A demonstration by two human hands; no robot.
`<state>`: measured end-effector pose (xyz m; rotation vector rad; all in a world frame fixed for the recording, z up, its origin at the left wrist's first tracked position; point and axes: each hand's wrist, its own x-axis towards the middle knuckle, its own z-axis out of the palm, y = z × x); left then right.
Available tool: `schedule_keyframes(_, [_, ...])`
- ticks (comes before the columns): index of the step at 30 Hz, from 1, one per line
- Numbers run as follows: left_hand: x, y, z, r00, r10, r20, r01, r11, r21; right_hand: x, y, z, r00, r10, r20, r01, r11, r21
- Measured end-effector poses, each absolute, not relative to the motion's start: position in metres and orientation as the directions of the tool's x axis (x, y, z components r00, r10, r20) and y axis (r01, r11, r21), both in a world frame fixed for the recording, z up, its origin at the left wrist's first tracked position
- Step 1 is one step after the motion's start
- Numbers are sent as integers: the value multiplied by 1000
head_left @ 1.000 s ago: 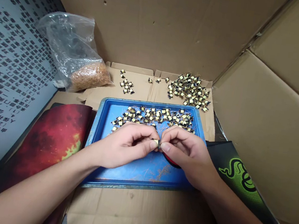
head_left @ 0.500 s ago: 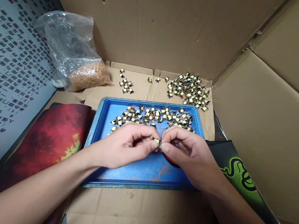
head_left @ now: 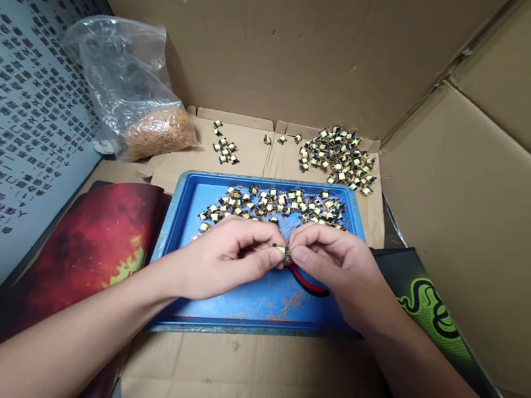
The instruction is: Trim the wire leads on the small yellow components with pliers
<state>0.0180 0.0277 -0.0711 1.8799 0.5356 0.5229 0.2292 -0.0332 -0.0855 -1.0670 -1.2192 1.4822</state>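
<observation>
Both hands meet over a blue tray [head_left: 248, 313] and pinch one small yellow-and-black wound component [head_left: 283, 253] between their fingertips. My left hand [head_left: 224, 259] grips it from the left with thumb and forefinger. My right hand [head_left: 335, 269] grips it from the right; under this hand a red-and-black tool [head_left: 310, 284] shows, and I cannot tell whether the hand holds it. Several like components [head_left: 274, 206] lie heaped along the tray's far side.
Behind the tray, on cardboard, lie a big pile of components [head_left: 339, 158] and a small group [head_left: 223, 147]. A clear bag of brown strands [head_left: 135, 103] stands at back left. Cardboard walls close in the back and right. A red mat [head_left: 100, 234] and green-logo mat [head_left: 423, 309] flank the tray.
My right hand has shifted slightly right and turned, so more of the red-and-black tool shows beneath it. The pinched component stays between both hands.
</observation>
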Motion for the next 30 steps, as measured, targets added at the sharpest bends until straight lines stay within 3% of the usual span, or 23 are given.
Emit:
schedule_keyframes(19, [18,28,-74,846,527,81,160,-395,905,231,-33,-90,-286,953,-100,-37,-115,-993])
schedule_keyframes(30, [15,29,-72,846,504,173,62,-416,907,235,-35,-80,-247,969,-3,75,16,-997])
